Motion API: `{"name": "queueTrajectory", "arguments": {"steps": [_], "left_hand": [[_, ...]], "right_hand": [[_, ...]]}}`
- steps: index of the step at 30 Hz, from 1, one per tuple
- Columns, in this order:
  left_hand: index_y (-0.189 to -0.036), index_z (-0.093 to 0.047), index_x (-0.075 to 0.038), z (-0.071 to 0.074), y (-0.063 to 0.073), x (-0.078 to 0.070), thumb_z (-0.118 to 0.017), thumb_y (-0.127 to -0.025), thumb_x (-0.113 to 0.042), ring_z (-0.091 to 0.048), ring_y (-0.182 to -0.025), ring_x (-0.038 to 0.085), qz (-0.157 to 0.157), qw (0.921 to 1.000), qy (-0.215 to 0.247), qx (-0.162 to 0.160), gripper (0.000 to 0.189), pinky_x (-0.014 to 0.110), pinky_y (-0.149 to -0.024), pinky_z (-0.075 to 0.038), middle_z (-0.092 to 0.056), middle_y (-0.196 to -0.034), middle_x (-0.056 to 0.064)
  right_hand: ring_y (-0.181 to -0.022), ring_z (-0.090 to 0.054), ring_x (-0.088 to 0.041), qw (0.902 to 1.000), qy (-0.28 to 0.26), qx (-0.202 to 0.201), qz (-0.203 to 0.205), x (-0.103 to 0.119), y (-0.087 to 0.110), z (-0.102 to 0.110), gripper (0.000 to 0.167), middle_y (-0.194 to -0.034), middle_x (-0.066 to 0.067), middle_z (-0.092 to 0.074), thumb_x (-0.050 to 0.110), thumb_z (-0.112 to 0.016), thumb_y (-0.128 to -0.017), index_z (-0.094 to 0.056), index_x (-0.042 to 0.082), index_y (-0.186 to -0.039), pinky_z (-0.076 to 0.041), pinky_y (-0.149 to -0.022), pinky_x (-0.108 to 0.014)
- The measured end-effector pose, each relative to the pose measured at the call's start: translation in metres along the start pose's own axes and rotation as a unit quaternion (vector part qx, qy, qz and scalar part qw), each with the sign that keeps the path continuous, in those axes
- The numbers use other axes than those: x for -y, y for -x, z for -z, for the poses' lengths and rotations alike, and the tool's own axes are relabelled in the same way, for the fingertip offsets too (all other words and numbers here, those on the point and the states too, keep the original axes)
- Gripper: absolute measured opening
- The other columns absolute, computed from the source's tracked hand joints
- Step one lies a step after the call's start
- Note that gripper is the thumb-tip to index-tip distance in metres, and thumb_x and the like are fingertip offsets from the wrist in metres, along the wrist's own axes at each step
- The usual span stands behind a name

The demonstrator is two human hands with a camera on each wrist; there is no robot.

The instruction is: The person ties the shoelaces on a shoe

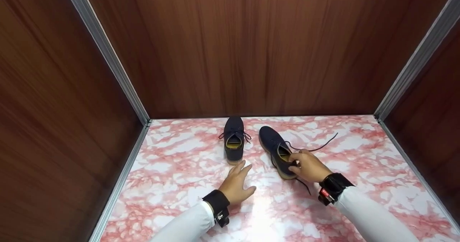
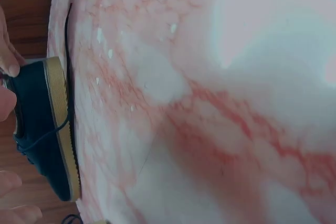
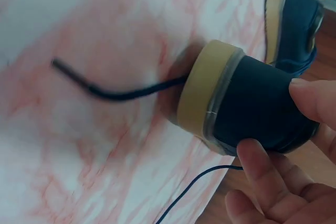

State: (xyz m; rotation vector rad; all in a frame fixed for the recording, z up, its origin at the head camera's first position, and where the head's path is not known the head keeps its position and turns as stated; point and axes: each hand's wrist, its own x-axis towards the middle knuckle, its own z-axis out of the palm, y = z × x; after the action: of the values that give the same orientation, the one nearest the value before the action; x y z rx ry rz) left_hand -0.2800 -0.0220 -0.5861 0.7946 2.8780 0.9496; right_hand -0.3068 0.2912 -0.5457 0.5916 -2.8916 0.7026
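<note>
A dark navy lace-up shoe (image 1: 272,140) with a tan sole stands angled on the floor, toe pointing away to the left. My right hand (image 1: 312,166) pinches its heel collar; the heel (image 3: 257,103) fills the middle of the right wrist view. The shoe's lace is untied: one end (image 1: 325,144) trails right, another (image 1: 304,186) pokes out behind the heel. A matching shoe (image 1: 234,156) with its lace tied in a bow stands to the left, toe toward the back wall. Just behind that heel my left hand (image 1: 235,186) hovers with spread fingers, holding nothing.
The shoes stand on a pink-and-white marbled surface (image 1: 172,181). Dark wood-look panels close it in at the back (image 1: 230,55), left (image 1: 54,127) and right (image 1: 427,134). Grey metal strips (image 1: 111,59) run along the corners.
</note>
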Motion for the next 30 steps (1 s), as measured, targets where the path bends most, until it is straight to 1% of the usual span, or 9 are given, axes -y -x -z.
{"name": "queueTrajectory", "arguments": {"steps": [2,4,10,13,18,21,24,27,30], "left_hand": [[-0.155,-0.046,-0.006,-0.002,-0.002,0.002,-0.074,-0.091,-0.033,-0.037,-0.153,0.044,0.017,0.9994,0.031,0.005,0.075,0.056,-0.122,-0.039,-0.038,-0.165,0.023],[-0.154,-0.047,-0.004,-0.004,-0.005,0.002,-0.072,-0.092,-0.032,-0.039,-0.152,0.043,0.026,0.9981,0.056,0.006,0.073,0.055,-0.122,-0.039,-0.041,-0.163,0.024],[-0.149,-0.051,0.000,-0.011,-0.017,-0.001,-0.069,-0.095,-0.026,-0.055,-0.140,0.037,0.023,0.9953,0.093,-0.006,0.062,0.049,-0.118,-0.044,-0.058,-0.149,0.021],[-0.148,-0.051,0.000,-0.016,-0.027,-0.006,-0.066,-0.097,-0.023,-0.056,-0.139,0.036,0.027,0.9939,0.107,-0.008,0.057,0.047,-0.118,-0.044,-0.060,-0.147,0.021],[-0.144,-0.051,0.004,-0.024,-0.044,-0.014,-0.065,-0.098,-0.015,-0.057,-0.138,0.038,0.028,0.9905,0.133,-0.018,0.052,0.047,-0.117,-0.045,-0.061,-0.145,0.024],[-0.136,-0.054,0.006,-0.028,-0.054,-0.016,-0.065,-0.096,-0.012,-0.062,-0.128,0.038,0.033,0.9876,0.149,-0.036,0.045,0.044,-0.111,-0.048,-0.065,-0.134,0.025],[-0.124,-0.058,0.004,-0.030,-0.062,-0.018,-0.066,-0.095,-0.010,-0.065,-0.112,0.034,0.040,0.9856,0.151,-0.064,0.033,0.038,-0.100,-0.051,-0.068,-0.117,0.021],[-0.110,-0.062,-0.001,-0.030,-0.068,-0.019,-0.066,-0.095,-0.011,-0.062,-0.098,0.025,0.051,0.9853,0.142,-0.081,0.019,0.030,-0.089,-0.049,-0.066,-0.102,0.012],[-0.099,-0.064,-0.006,-0.029,-0.073,-0.021,-0.065,-0.096,-0.012,-0.055,-0.092,0.015,0.060,0.9860,0.135,-0.077,0.007,0.025,-0.084,-0.045,-0.060,-0.094,0.005]], "right_hand": [[-0.083,-0.056,-0.014,1.0000,-0.006,0.004,0.006,0.004,0.001,0.000,0.019,-0.096,-0.008,-0.064,0.015,-0.084,-0.086,-0.073,0.011,-0.101,-0.050,-0.075,-0.031],[-0.082,-0.056,-0.013,0.9998,-0.010,0.009,0.015,0.008,0.002,0.000,0.019,-0.096,-0.007,-0.063,0.015,-0.084,-0.086,-0.073,0.011,-0.100,-0.050,-0.073,-0.030],[-0.084,-0.057,-0.015,0.9980,-0.024,0.021,0.055,0.018,0.001,0.003,0.015,-0.090,-0.001,-0.066,0.014,-0.084,-0.086,-0.071,0.012,-0.093,-0.047,-0.076,-0.031],[-0.085,-0.060,-0.018,0.9970,-0.031,0.025,0.067,0.021,0.000,0.004,0.014,-0.089,0.000,-0.068,0.014,-0.083,-0.086,-0.071,0.012,-0.092,-0.047,-0.077,-0.031],[-0.086,-0.063,-0.021,0.9956,-0.043,0.038,0.074,0.025,0.000,0.005,0.013,-0.088,0.000,-0.070,0.014,-0.083,-0.086,-0.070,0.016,-0.088,-0.049,-0.076,-0.030],[-0.083,-0.062,-0.018,0.9937,-0.046,0.046,0.091,0.026,-0.001,0.005,0.013,-0.085,0.003,-0.070,0.014,-0.083,-0.085,-0.070,0.016,-0.087,-0.048,-0.075,-0.029],[-0.082,-0.062,-0.018,0.9916,-0.046,0.052,0.109,0.027,-0.002,0.005,0.012,-0.084,0.006,-0.069,0.013,-0.083,-0.085,-0.071,0.016,-0.087,-0.048,-0.075,-0.028],[-0.083,-0.062,-0.019,0.9910,-0.041,0.059,0.113,0.027,-0.002,0.006,0.012,-0.085,0.007,-0.069,0.014,-0.083,-0.085,-0.072,0.017,-0.088,-0.047,-0.075,-0.028],[-0.085,-0.062,-0.019,0.9908,-0.039,0.066,0.112,0.027,-0.001,0.007,0.013,-0.085,0.006,-0.069,0.015,-0.083,-0.085,-0.071,0.018,-0.087,-0.047,-0.076,-0.028]]}}
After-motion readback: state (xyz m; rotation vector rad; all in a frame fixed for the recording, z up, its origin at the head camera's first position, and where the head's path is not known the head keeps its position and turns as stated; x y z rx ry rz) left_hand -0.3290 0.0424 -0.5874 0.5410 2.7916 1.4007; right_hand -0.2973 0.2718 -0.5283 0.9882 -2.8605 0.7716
